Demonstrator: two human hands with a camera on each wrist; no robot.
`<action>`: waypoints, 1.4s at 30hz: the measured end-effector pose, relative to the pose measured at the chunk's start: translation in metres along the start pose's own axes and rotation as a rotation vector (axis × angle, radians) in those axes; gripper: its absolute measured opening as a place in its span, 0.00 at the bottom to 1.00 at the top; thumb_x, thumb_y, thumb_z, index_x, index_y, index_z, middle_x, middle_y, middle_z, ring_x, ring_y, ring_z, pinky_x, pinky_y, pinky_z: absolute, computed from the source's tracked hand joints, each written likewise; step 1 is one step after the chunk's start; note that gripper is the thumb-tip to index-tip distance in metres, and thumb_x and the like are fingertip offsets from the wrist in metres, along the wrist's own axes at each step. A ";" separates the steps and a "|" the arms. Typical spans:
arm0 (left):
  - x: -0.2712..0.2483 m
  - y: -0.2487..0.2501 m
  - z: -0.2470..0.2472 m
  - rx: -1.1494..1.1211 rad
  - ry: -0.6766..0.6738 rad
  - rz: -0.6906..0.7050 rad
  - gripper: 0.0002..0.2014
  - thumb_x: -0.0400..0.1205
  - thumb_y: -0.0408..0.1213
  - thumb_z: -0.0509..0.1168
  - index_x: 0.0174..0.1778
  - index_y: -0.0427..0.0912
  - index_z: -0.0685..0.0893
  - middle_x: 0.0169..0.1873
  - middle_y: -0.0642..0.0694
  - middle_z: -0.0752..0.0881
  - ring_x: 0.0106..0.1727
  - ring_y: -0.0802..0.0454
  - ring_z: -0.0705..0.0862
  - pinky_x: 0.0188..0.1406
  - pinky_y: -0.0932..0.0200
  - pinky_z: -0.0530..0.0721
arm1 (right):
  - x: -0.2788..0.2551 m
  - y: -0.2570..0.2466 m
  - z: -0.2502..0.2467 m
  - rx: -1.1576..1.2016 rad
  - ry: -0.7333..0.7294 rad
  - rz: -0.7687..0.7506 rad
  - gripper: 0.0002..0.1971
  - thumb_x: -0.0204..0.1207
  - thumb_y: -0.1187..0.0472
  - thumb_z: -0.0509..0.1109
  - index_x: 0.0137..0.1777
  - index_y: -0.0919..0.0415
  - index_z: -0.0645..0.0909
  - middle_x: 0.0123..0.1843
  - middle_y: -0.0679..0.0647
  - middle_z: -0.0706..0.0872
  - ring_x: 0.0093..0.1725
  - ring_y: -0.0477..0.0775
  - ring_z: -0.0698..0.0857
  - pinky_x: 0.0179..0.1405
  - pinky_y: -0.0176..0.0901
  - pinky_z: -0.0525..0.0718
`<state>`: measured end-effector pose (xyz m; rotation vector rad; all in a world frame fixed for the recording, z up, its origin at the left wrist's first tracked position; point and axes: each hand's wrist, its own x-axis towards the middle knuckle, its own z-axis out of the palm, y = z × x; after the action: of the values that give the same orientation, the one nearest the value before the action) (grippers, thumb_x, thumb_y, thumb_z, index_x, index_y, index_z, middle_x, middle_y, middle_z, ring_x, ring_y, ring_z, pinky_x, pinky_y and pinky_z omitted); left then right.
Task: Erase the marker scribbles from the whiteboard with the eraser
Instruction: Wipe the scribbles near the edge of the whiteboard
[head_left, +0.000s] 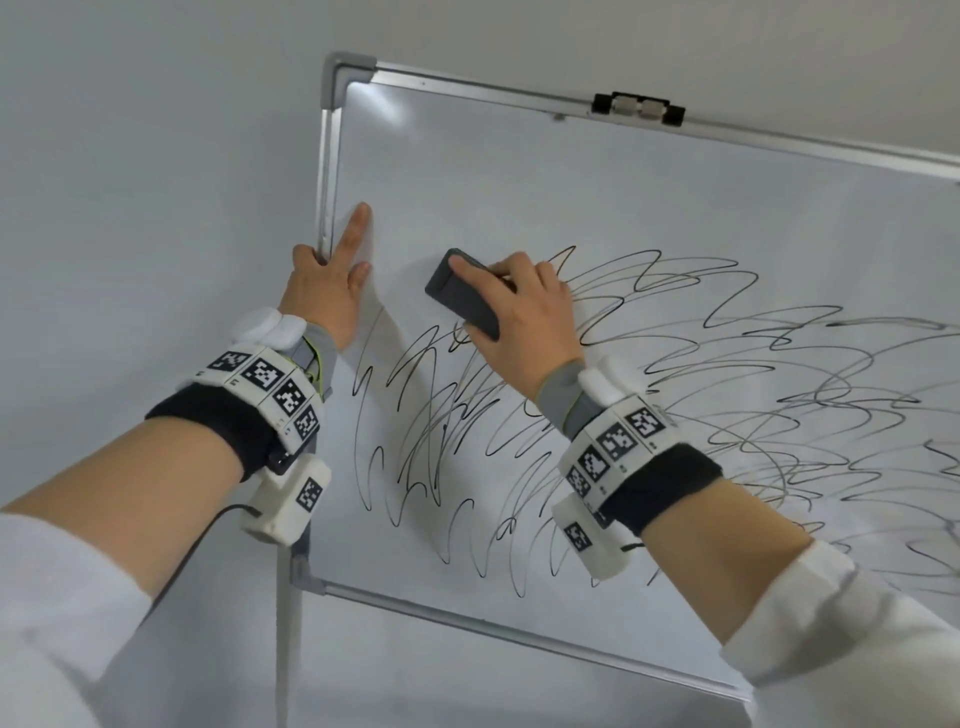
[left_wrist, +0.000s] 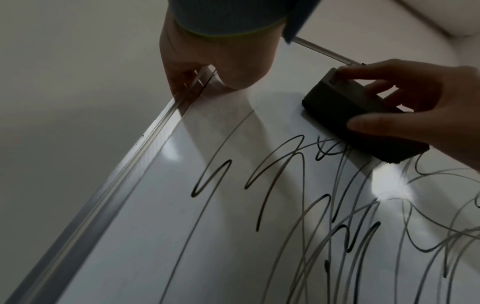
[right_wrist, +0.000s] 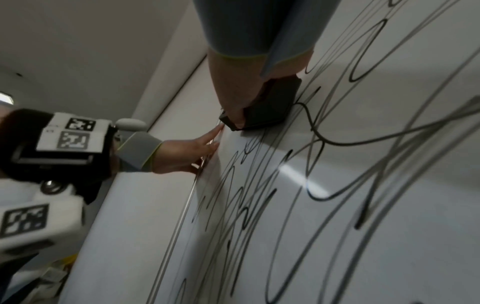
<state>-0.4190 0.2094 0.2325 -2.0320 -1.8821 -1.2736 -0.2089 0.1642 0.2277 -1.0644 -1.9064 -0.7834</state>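
Note:
A white whiteboard (head_left: 571, 182) in a metal frame carries black marker scribbles (head_left: 701, 389) across its middle and lower part. My right hand (head_left: 498, 296) grips a dark grey block eraser (head_left: 460, 299) and holds it flat against the board at the scribbles' upper left edge. My left hand (head_left: 332, 270) pinches the board's left frame, thumb behind the rail, index finger straight up on the white surface. In the left wrist view the eraser (left_wrist: 345, 115) lies just above the nearest scribbles (left_wrist: 285, 185). The right wrist view shows the eraser (right_wrist: 270, 107) under my right hand (right_wrist: 233, 88).
A black clip (head_left: 638, 109) sits on the board's top rail. A grey stand pole (head_left: 288, 649) runs down from the lower left corner. A plain wall (head_left: 130, 208) lies to the left. The board above the eraser is white.

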 end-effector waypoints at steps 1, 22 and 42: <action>0.001 0.002 0.003 -0.004 0.003 -0.001 0.25 0.87 0.47 0.46 0.78 0.67 0.44 0.48 0.41 0.61 0.35 0.42 0.71 0.52 0.46 0.77 | 0.004 0.005 -0.001 0.018 0.019 0.020 0.33 0.63 0.59 0.79 0.70 0.53 0.76 0.52 0.60 0.80 0.46 0.64 0.77 0.43 0.55 0.77; 0.029 -0.003 0.027 -0.090 0.006 0.062 0.26 0.87 0.44 0.49 0.78 0.68 0.46 0.48 0.42 0.61 0.36 0.42 0.70 0.51 0.51 0.74 | 0.002 -0.007 0.046 -0.024 -0.069 -0.063 0.27 0.61 0.60 0.79 0.63 0.55 0.81 0.50 0.59 0.82 0.44 0.64 0.78 0.39 0.52 0.75; 0.047 -0.019 0.025 -0.256 -0.112 0.133 0.31 0.87 0.31 0.46 0.75 0.73 0.51 0.50 0.47 0.65 0.64 0.51 0.77 0.57 0.63 0.70 | 0.005 -0.032 0.082 -0.078 -0.151 -0.149 0.28 0.59 0.62 0.79 0.63 0.55 0.82 0.49 0.60 0.82 0.42 0.64 0.78 0.38 0.53 0.75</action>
<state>-0.4278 0.2648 0.2370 -2.3556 -1.6654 -1.4585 -0.2669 0.2176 0.1879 -1.0635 -2.1174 -0.8892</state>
